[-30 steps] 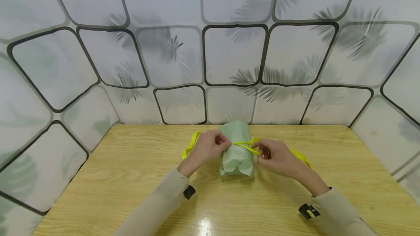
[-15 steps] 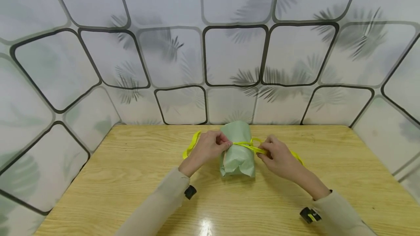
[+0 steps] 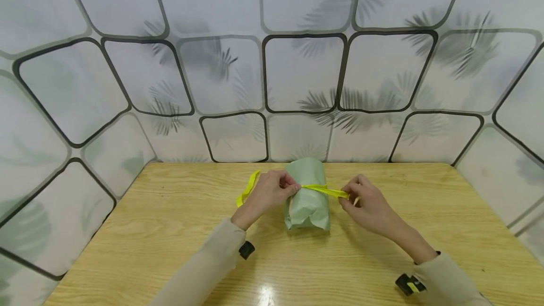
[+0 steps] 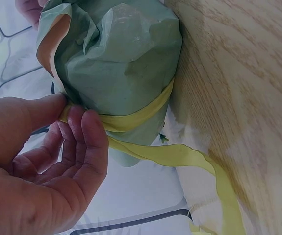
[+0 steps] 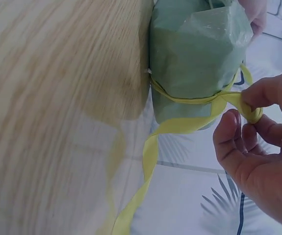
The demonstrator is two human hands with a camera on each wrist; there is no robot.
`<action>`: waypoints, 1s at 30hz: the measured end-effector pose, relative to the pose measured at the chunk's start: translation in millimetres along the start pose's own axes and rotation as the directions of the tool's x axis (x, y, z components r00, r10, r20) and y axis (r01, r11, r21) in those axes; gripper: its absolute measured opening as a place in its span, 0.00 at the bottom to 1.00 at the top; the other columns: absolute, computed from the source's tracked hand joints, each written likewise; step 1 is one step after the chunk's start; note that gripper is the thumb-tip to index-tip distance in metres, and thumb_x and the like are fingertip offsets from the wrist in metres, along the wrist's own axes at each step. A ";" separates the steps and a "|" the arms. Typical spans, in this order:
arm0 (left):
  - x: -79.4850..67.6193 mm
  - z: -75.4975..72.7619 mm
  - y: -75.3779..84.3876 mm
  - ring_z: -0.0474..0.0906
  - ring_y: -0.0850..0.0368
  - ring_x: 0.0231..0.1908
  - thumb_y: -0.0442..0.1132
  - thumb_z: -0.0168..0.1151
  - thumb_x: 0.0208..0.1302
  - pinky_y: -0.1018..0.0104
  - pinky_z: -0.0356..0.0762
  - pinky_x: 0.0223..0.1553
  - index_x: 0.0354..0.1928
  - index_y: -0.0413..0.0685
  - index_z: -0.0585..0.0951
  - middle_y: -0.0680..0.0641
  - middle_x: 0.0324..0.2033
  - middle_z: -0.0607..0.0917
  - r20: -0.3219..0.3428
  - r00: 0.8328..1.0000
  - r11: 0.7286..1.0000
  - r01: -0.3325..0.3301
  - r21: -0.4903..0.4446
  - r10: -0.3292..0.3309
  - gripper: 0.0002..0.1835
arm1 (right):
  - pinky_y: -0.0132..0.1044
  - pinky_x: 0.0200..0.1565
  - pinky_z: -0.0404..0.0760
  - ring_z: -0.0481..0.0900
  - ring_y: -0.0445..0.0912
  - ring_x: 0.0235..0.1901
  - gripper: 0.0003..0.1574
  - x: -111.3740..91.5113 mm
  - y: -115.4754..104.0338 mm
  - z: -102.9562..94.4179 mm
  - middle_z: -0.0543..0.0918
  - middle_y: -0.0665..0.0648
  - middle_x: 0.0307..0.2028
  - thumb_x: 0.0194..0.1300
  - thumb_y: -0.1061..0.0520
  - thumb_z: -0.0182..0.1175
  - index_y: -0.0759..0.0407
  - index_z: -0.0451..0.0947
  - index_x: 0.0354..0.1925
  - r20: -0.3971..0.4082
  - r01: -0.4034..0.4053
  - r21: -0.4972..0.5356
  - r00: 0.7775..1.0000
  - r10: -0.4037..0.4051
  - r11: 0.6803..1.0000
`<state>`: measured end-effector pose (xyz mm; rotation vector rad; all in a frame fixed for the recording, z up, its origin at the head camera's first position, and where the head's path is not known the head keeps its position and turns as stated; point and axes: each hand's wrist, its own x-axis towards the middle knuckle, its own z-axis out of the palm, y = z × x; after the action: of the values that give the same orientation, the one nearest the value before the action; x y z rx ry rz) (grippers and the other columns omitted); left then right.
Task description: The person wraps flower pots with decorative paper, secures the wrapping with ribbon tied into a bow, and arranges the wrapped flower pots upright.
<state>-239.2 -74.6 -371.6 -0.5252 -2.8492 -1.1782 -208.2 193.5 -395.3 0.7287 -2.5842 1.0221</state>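
Note:
A bundle wrapped in pale green paper [image 3: 307, 209] lies on the table, its crumpled folded end facing me. Yellow ribbon [image 3: 314, 187] goes round its middle. On the bundle's left side my left hand [image 3: 268, 190] pinches the ribbon between thumb and fingertips, against the paper. My right hand [image 3: 369, 209], off to the right, pinches a stretch of ribbon drawn out from the bundle. In the right wrist view a small loop of ribbon [image 5: 252, 113] sits at the fingertips. One loose ribbon tail [image 4: 180, 155] hangs below my left fingers; another tail [image 5: 150, 152] trails on the right side.
The wooden table [image 3: 178, 230] extends on both sides of the bundle. A patterned fabric backdrop [image 3: 303, 72] rises directly behind the table's far edge. A black strap piece [image 3: 410, 285] hangs by the right sleeve, and another black piece [image 3: 246, 250] by the left.
My right hand has shifted to the right, drawing the ribbon out longer and straighter. The ribbon loop beside the bundle's right side is no longer seen in the head view. My left hand stays put.

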 end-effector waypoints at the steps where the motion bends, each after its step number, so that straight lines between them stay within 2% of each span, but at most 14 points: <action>1: 0.1 0.0 -0.2 0.77 0.63 0.28 0.45 0.67 0.70 0.72 0.74 0.29 0.35 0.49 0.86 0.51 0.29 0.87 0.000 1.000 1.000 -0.001 0.002 0.001 0.08 | 0.29 0.28 0.78 0.76 0.35 0.31 0.05 -0.6 0.0 -0.6 0.76 0.55 0.39 0.65 0.68 0.66 0.60 0.82 0.37 0.005 -0.021 0.019 1.000 0.020 1.000; 4: 0.2 0.2 -1.0 0.77 0.63 0.28 0.45 0.67 0.70 0.72 0.74 0.29 0.35 0.49 0.86 0.51 0.29 0.87 0.001 1.000 1.000 -0.006 0.003 0.006 0.08 | 0.32 0.28 0.81 0.79 0.36 0.32 0.03 -2.0 0.8 -1.7 0.78 0.57 0.42 0.67 0.67 0.64 0.61 0.81 0.39 0.029 -0.079 0.106 0.997 0.076 0.991; 7: 0.4 0.6 -1.9 0.76 0.63 0.27 0.45 0.67 0.70 0.72 0.73 0.28 0.35 0.49 0.86 0.52 0.28 0.86 0.005 1.000 1.000 -0.007 0.002 0.007 0.08 | 0.38 0.31 0.86 0.84 0.40 0.34 0.05 -2.9 1.6 -2.6 0.83 0.62 0.45 0.70 0.65 0.62 0.62 0.80 0.44 0.078 -0.147 0.219 0.988 0.133 0.965; 12: 0.1 0.3 -1.4 0.76 0.63 0.28 0.45 0.67 0.71 0.72 0.73 0.29 0.35 0.50 0.86 0.52 0.29 0.86 0.012 1.000 1.000 0.001 0.002 -0.002 0.08 | 0.46 0.41 0.89 0.89 0.45 0.40 0.10 -2.1 3.4 -4.6 0.82 0.73 0.54 0.76 0.63 0.56 0.67 0.76 0.52 0.168 -0.244 0.409 0.967 0.191 0.879; 15: -0.2 -0.2 -1.0 0.77 0.63 0.28 0.45 0.66 0.71 0.71 0.74 0.28 0.35 0.50 0.86 0.52 0.30 0.87 0.013 1.000 1.000 0.005 0.002 -0.005 0.08 | 0.49 0.44 0.88 0.89 0.44 0.42 0.14 -0.7 4.4 -5.8 0.82 0.75 0.52 0.78 0.62 0.54 0.72 0.73 0.53 0.208 -0.279 0.500 0.958 0.199 0.820; 19: -0.3 0.1 -0.7 0.77 0.63 0.28 0.45 0.67 0.71 0.72 0.73 0.28 0.35 0.50 0.86 0.52 0.30 0.87 0.013 1.000 1.000 0.011 0.002 -0.011 0.08 | 0.49 0.47 0.88 0.89 0.45 0.46 0.17 0.0 5.2 -7.0 0.83 0.67 0.48 0.80 0.59 0.51 0.76 0.67 0.51 0.235 -0.295 0.593 0.953 0.189 0.750; 23: 0.1 0.4 -0.8 0.77 0.63 0.28 0.46 0.67 0.71 0.71 0.73 0.28 0.35 0.50 0.86 0.52 0.30 0.87 0.013 1.000 1.000 0.011 0.007 -0.012 0.09 | 0.44 0.47 0.89 0.89 0.46 0.48 0.15 -0.4 6.7 -6.9 0.85 0.56 0.49 0.82 0.58 0.48 0.73 0.66 0.48 0.238 -0.283 0.658 0.957 0.164 0.698; 27: 0.2 0.1 -0.8 0.77 0.63 0.28 0.46 0.67 0.71 0.71 0.73 0.28 0.35 0.50 0.86 0.52 0.30 0.87 0.013 1.000 1.000 0.004 0.009 -0.004 0.09 | 0.40 0.46 0.89 0.90 0.47 0.47 0.10 -0.7 7.8 -7.0 0.89 0.53 0.46 0.83 0.59 0.46 0.67 0.65 0.46 0.227 -0.253 0.700 0.966 0.127 0.668; 30: 0.0 -0.5 -0.3 0.76 0.63 0.28 0.45 0.66 0.71 0.71 0.73 0.28 0.35 0.50 0.86 0.52 0.30 0.87 0.013 1.000 1.000 0.003 0.006 -0.003 0.09 | 0.41 0.46 0.89 0.90 0.46 0.43 0.09 -0.9 8.4 -8.1 0.90 0.55 0.43 0.83 0.59 0.46 0.65 0.64 0.45 0.221 -0.243 0.694 0.968 0.121 0.678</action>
<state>-239.3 -75.2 -371.4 -0.5302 -2.8643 -1.1709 -211.4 204.7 -394.6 0.7296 -2.3590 2.1935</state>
